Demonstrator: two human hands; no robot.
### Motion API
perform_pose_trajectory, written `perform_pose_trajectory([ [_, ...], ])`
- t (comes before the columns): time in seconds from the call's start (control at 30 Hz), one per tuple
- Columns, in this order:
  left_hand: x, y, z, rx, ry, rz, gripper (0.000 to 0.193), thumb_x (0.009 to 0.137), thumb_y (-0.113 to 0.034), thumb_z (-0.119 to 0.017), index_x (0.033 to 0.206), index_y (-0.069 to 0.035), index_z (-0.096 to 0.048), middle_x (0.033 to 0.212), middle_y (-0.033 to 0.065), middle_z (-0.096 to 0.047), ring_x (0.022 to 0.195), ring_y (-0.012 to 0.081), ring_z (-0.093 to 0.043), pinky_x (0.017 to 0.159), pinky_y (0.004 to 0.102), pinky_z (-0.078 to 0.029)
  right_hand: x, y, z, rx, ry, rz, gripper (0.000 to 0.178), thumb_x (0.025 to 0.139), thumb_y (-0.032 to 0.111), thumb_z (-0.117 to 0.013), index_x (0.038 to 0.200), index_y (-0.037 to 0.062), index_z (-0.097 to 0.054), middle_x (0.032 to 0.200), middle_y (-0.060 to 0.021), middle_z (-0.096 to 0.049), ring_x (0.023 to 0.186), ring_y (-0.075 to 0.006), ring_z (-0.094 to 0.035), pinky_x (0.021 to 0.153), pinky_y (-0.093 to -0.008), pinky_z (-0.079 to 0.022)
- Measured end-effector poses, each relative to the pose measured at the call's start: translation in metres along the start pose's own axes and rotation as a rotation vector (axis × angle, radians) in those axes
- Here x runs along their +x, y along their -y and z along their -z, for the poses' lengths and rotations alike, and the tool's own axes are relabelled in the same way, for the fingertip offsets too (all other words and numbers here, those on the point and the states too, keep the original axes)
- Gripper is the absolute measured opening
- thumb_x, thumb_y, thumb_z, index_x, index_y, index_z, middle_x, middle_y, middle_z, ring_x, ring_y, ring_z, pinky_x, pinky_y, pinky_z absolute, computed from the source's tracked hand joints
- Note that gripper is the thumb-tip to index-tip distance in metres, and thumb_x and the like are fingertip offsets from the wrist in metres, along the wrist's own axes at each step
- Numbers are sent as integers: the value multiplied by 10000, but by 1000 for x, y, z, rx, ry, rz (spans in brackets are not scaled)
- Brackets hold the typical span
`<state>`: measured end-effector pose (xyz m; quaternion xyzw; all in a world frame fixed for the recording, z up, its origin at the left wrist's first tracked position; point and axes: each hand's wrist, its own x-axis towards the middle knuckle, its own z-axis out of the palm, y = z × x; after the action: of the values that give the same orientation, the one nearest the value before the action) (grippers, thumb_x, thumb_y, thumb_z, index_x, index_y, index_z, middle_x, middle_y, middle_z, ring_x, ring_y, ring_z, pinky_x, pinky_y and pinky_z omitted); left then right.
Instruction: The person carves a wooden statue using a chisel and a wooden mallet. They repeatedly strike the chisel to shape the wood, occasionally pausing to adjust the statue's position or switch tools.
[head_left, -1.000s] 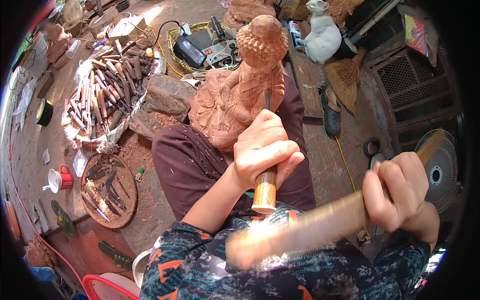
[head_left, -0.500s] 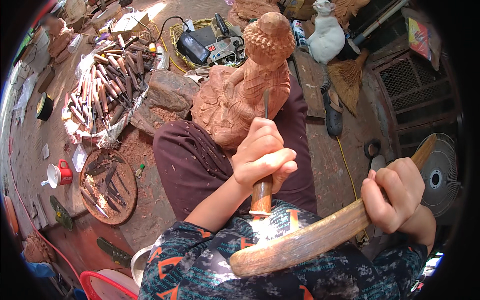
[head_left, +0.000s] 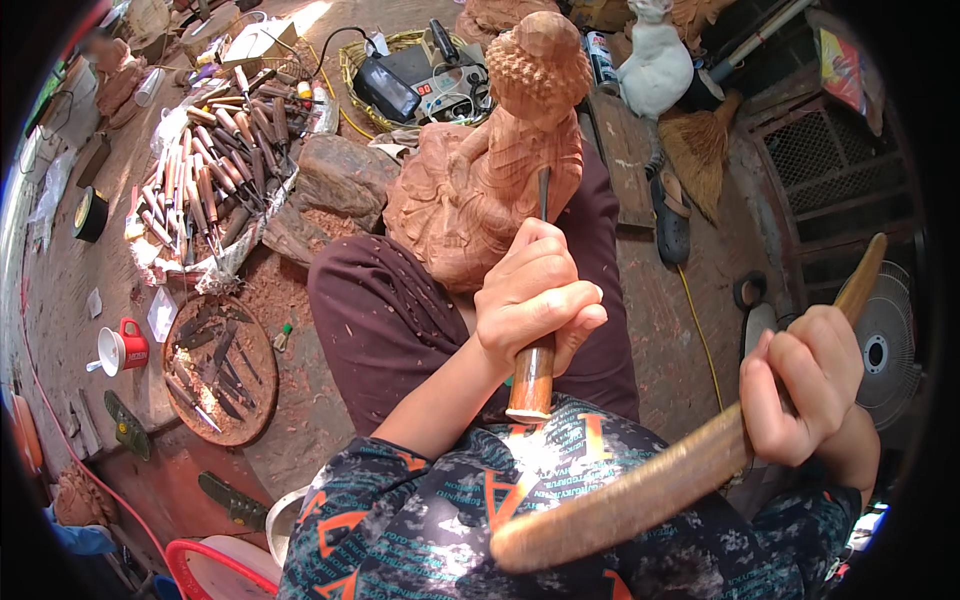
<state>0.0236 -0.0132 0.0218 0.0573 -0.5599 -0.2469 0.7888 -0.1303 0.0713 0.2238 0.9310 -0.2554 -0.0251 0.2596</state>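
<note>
My left hand (head_left: 535, 295) is closed around the wooden handle of a carving chisel (head_left: 530, 385). Its steel blade points away from me, with the tip at the robed chest of a carved wooden statue (head_left: 450, 200). The statue is a seated figure with a knobbly-haired head, resting between my legs. At the right, my right hand (head_left: 803, 385) grips a curved wooden mallet (head_left: 630, 500) partway along. The mallet's broad end hangs over my shirt, apart from the chisel's butt, and its narrow end sticks up past my fist.
Left lies a heap of wood-handled chisels (head_left: 205, 180); nearer is a round board (head_left: 255, 410) with blades. A red mug (head_left: 122, 348) stands beside it. Behind sits a basket (head_left: 352, 60) of electronics. To the right are a white cat (head_left: 655, 75), a broom (head_left: 693, 150), a clog (head_left: 670, 225) and a fan (head_left: 885, 355).
The mallet's broad end has moved right and toward me, and my right hand has shifted slightly right. My left hand and the chisel have moved a little right and away from me.
</note>
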Motion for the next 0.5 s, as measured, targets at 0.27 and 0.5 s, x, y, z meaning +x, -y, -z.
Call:
perform_pose_trajectory([
  [0.27, -1, 7, 7, -4, 74, -55, 210, 896, -148, -637, 785, 27, -601, 588, 50, -519, 497, 167, -468, 550, 338, -382, -3, 6, -4, 28, -57, -30, 334, 613, 37, -633, 938, 92, -575, 649, -46, -466, 503, -149, -425, 419, -258, -323],
  [0.5, 5, -4, 18, 158, 18, -137, 219, 771, -217, -742, 799, -40, -616, 612, 9, -494, 549, 194, -500, 593, 340, -421, -8, 12, -10, 38, -59, -143, 372, 600, -100, -603, 916, 89, -557, 652, -35, -458, 500, -141, -427, 424, -256, -325],
])
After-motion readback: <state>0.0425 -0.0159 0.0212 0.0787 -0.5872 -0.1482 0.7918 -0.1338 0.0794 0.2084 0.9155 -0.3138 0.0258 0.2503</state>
